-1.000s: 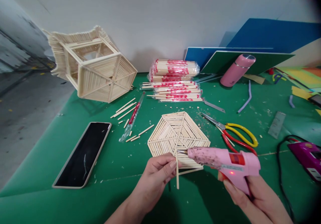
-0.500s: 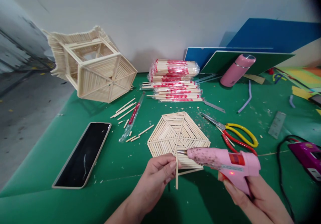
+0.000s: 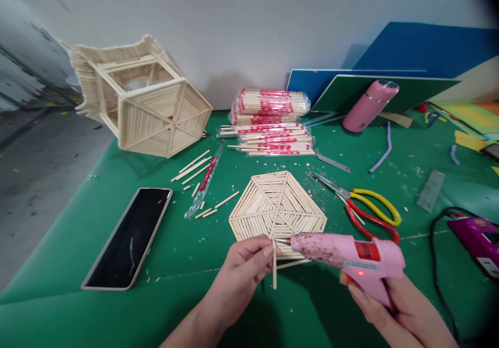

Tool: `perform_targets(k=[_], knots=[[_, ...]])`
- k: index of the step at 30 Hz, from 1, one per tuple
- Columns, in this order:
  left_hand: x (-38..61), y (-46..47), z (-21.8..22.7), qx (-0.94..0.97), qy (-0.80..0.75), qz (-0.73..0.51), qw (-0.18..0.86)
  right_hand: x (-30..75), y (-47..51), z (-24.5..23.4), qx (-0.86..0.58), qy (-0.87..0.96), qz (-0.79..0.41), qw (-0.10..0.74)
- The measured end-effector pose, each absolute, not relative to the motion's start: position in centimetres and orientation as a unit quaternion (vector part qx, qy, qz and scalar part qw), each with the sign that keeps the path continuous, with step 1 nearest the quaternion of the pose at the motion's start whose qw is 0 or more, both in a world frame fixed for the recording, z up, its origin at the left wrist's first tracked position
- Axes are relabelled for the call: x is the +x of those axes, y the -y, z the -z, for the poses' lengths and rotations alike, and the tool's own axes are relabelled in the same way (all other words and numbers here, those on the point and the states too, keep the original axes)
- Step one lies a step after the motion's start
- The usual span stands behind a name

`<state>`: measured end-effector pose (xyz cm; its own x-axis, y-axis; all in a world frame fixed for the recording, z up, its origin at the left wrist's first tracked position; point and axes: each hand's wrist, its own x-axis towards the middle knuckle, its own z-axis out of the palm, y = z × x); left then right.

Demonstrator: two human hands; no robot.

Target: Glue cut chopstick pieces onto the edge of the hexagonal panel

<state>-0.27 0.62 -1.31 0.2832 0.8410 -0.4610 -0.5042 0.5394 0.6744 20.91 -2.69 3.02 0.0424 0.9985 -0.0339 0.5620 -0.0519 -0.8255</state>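
Two hands work over the green bench (image 3: 117, 317): left hand (image 3: 244, 270) fingers pinch a thin stick (image 3: 274, 272) upright, right hand (image 3: 393, 309) fingers clamp a pink glue gun (image 3: 346, 257), nozzle touching the stick beside a hexagonal stick panel (image 3: 277, 207).

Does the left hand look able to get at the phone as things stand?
Probably yes: the phone lies flat to the left of the left hand, with only bare green mat between them. However, that hand's grip is taken by a wooden stick, while the right hand holds the glue gun.
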Motion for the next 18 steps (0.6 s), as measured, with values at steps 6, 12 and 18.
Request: perform_targets(k=[6, 12, 18], knots=[[-0.26, -0.73, 1.16, 0.206, -0.405, -0.44, 0.774, 20.94, 2.83, -2.69, -0.626, 0.633, -0.312, 0.332], [-0.36, -0.7, 1.39, 0.202, -0.407, -0.446, 0.771, 21.51, 2.82, -2.09, -0.581, 0.691, -0.276, 0.33], [-0.35, -0.65, 1.55, 0.203, -0.407, -0.451, 0.768, 21.76, 2.65, -2.16, -0.576, 0.702, -0.271, 0.318]])
